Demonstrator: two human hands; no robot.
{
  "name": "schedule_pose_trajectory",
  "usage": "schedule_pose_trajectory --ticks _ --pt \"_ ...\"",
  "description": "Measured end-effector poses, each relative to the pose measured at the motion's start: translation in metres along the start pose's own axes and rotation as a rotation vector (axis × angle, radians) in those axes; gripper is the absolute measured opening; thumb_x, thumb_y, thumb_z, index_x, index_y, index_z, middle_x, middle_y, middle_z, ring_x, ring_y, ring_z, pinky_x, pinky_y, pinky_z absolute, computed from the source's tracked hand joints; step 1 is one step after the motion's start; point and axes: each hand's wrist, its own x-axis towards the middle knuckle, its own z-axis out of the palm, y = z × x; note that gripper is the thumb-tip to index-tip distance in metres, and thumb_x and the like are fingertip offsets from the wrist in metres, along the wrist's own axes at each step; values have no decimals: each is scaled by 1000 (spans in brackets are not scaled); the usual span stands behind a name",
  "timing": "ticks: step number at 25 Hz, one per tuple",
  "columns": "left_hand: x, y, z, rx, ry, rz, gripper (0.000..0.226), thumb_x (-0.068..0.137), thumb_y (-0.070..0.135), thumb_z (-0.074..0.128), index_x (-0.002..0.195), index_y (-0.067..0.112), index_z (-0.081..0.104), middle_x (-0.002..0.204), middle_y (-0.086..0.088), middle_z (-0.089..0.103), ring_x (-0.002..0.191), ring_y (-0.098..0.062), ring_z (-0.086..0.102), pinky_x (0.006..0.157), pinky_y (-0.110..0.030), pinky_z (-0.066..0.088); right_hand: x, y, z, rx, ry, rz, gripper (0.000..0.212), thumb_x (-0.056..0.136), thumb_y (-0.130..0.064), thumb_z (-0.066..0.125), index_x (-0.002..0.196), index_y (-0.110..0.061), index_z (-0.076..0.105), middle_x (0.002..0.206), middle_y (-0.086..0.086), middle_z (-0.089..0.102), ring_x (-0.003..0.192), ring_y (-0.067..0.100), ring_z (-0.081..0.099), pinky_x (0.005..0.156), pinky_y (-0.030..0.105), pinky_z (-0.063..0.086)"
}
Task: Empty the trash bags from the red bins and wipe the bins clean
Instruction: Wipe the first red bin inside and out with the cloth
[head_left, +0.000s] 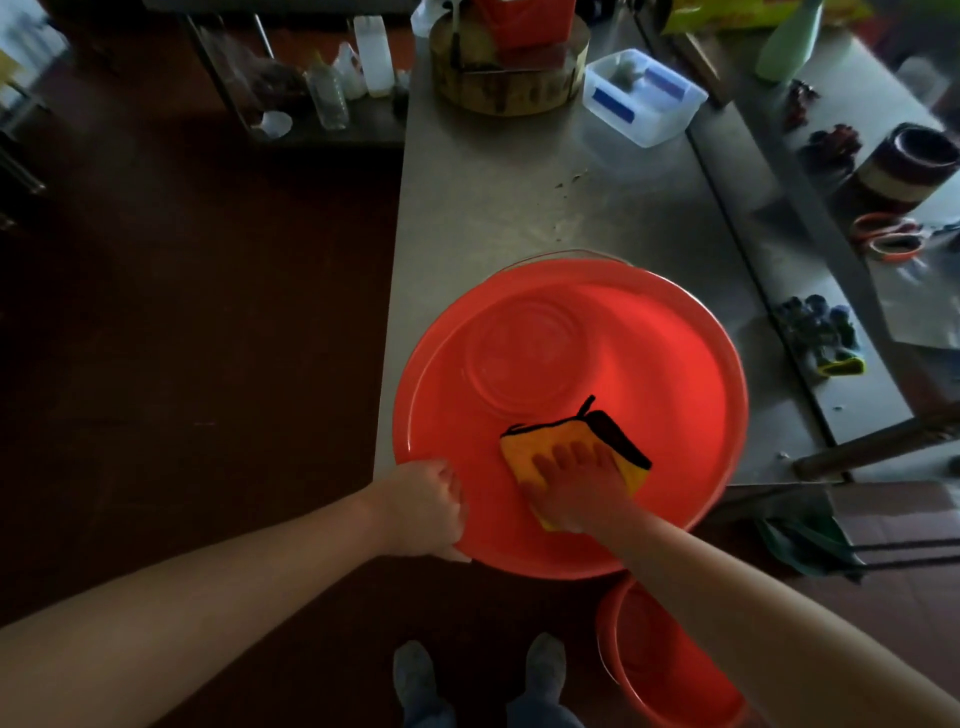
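Observation:
A large red bin (675, 374) stands on the near end of the steel table, its open mouth facing up at me. My left hand (423, 506) grips its near-left rim, fingers curled over the edge. Inside the bin, my right hand (579, 486) presses flat on a folded yellow cloth with black trim (540, 441) against the near inner wall. A second red bin (660, 660) sits on the floor below, partly hidden by my right forearm. No trash bag shows in either bin.
The steel table (519, 197) carries a round wooden chopping block (509, 78) and a clear plastic box (641, 96) at the far end. To the right, a lower shelf holds orange scissors (891, 236) and small dark items. Dark floor lies to the left.

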Motion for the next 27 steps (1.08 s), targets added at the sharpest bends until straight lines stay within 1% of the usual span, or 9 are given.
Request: schedule_pose_trajectory --ticks 2,5,7,12,16,19,22,25,27 --pt "2 2 0 27 -36 3 86 101 67 11 95 5 71 97 -18 73 88 -32 72 90 -42 55 29 2 2 -2 -1 30 62 101 -62 25 152 -30 37 159 6 33 147 31 26 121 51 11" --pt "6 0 -1 -40 -35 -7 72 102 63 23 92 8 69 94 -16 73 86 -31 71 88 -43 54 65 8 -5 4 -98 56 63 100 -63 23 154 -32 34 162 6 27 150 31 21 121 53 7" --pt "3 -4 -3 -68 -31 -31 79 99 68 18 89 8 69 91 -14 73 83 -29 71 85 -41 55 69 9 -10 -42 -143 50 65 98 -66 22 154 -34 34 163 5 28 149 31 22 120 53 7" --pt "-6 -9 -4 -78 -85 -40 88 97 72 13 102 2 66 104 -19 71 93 -33 69 93 -44 50 12 1 -15 -126 -85 -3 72 90 -74 16 151 -40 36 158 -1 38 144 28 31 116 53 14" --pt "-8 -28 -13 -73 -86 -50 82 96 75 22 98 6 66 98 -14 71 87 -28 68 92 -40 48 -38 1 -30 -55 -206 -2 91 76 -86 3 156 -44 18 166 -8 20 153 23 16 119 50 5" --pt "-16 -49 -17 -38 -98 -61 80 93 77 26 97 8 67 94 -9 71 85 -27 67 91 -39 43 -60 1 -45 -19 -213 -49 110 62 -97 1 157 -44 14 167 -8 19 154 22 14 120 49 6" --pt "-34 -73 -20 -1 -118 -82 56 98 58 33 103 15 68 100 -3 71 92 -25 66 98 -41 34 -71 0 -55 -98 -182 -160 113 62 -100 22 158 -41 13 165 -6 24 152 23 21 120 47 14" --pt "-55 -101 -23 57 -162 -153 37 99 39 37 107 21 68 107 0 70 103 -24 63 112 -45 26 -77 -7 -56 -192 -60 -250 98 73 -78 52 156 -37 20 157 -4 37 144 26 36 116 46 25" --pt "-62 -108 -24 65 -269 -208 34 97 44 46 113 24 68 115 1 69 116 -24 57 120 -50 13 -77 -12 -54 -218 38 -287 86 76 -62 58 152 -34 30 147 -2 49 134 27 47 112 46 30"
